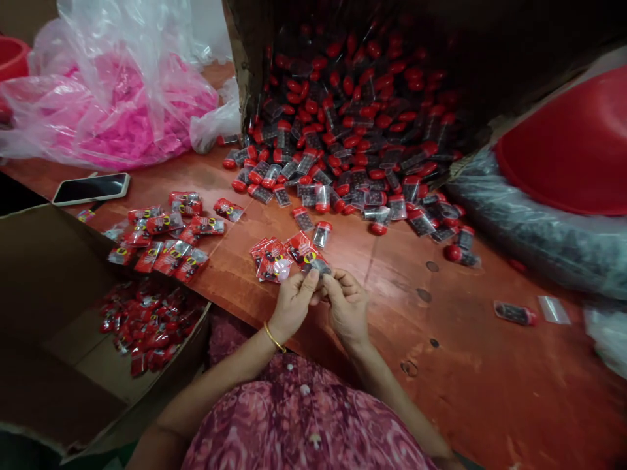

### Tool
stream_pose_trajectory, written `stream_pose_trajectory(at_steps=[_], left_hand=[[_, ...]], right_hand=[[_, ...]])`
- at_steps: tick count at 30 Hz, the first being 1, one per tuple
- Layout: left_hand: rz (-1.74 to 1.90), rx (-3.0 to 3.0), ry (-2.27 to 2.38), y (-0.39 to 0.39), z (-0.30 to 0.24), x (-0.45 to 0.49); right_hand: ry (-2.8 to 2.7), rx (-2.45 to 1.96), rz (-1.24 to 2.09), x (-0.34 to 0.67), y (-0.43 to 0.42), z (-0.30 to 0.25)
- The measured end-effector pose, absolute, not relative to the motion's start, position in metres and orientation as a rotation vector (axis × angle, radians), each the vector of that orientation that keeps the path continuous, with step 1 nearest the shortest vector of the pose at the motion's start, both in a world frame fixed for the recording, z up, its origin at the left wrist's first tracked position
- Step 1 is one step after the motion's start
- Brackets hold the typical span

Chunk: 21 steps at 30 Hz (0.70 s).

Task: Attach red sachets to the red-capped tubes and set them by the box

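Note:
My left hand (291, 303), with a gold bangle at the wrist, and my right hand (347, 307) are close together over the table's near edge. Thumbs and fingers of both pinch a small red printed plastic bag (302, 245) by its clear end. Whether anything sits inside that end is hidden by my fingertips. Just left of it lies a small stack of similar red bags (274, 261). Beyond my fingers is a small clear tube with a red cap (322, 234), apart from the large pile of such red-capped tubes (313, 170) with dark contents.
Filled red packets (169, 225) lie at left, above an open cardboard box (98, 359) holding more. A phone (91, 188) and a clear bag of pink pieces (117, 111) are behind. At right are a red basin (568, 143) and one loose tube (514, 313).

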<state>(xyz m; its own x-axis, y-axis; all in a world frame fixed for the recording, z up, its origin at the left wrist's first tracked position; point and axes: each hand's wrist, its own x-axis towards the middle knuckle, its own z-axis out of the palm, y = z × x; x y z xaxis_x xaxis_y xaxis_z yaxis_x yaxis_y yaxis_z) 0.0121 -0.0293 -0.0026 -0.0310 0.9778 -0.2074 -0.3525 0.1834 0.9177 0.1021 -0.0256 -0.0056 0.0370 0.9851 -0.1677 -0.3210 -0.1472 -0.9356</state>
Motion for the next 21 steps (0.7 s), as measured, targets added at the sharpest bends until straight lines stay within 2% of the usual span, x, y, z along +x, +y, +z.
stream_pose_trajectory(at_steps=[8, 14, 18, 21], left_hand=[[1.268, 0.468, 0.989, -0.02, -0.002, 0.012], [1.327, 0.334, 0.965, -0.022, 0.0, 0.003], [1.585, 0.14, 1.04, -0.022, 0.001, -0.045], [1.989, -0.091, 1.125, -0.024, -0.002, -0.096]], right_hand=[[-1.003, -1.078, 1.518, 0.111, -0.022, -0.007], [-1.224, -1.148, 1.456, 0.1, -0.007, -0.019], [-1.663, -1.185, 1.06, 0.095, 0.025, -0.019], [-2.014, -1.226, 0.627, 0.083, 0.066, -0.01]])
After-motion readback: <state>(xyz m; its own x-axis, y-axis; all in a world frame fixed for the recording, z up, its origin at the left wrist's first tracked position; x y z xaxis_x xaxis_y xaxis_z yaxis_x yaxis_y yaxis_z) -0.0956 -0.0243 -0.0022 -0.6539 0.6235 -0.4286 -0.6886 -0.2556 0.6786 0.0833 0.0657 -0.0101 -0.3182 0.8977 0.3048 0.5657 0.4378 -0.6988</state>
